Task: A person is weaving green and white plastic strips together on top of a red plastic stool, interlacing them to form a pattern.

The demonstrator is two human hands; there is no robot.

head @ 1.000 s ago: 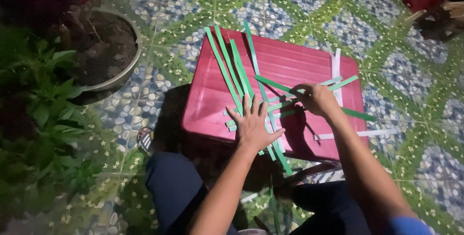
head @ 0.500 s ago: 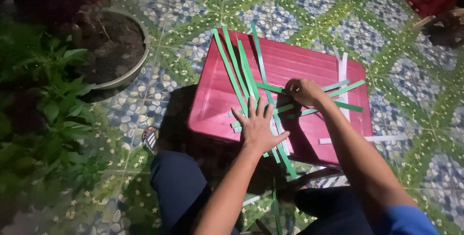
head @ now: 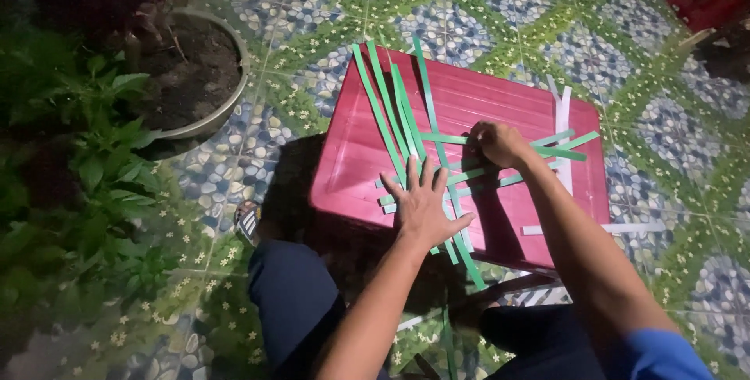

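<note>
Knees in dark trousers (head: 293, 302) at the near edge, person crouched over a low pink-red plastic bench (head: 516, 107) on a patterned tile floor (head: 336, 5). Left hand (head: 424, 208) lies flat, fingers spread wide, palm pressing the crossing point of the strips onto the bench top; it grips nothing, just pins. Right hand (head: 498, 142), a little farther out, is closed down on a crosswise green strip (head: 500, 178) where it meets the long ones; thumb and fingertips are hidden, so how tight the pinch is I can't tell. Looks like an early weaving step: a fan of long green strips (head: 391, 107) runs from the far left edge of the bench toward the near edge, overhanging it, with a few horizontal ones laid across. Judging by the layout, the next move calls for keeping the pinned crossing from sliding while one strip gets threaded over and under. Strips are thin, flat, springy-looking, green with a couple of pale white strips (head: 562, 126) at the right. Beyond, far left: round planter (head: 226, 107) with soil, leafy plants (head: 101, 153) beside it.
</note>
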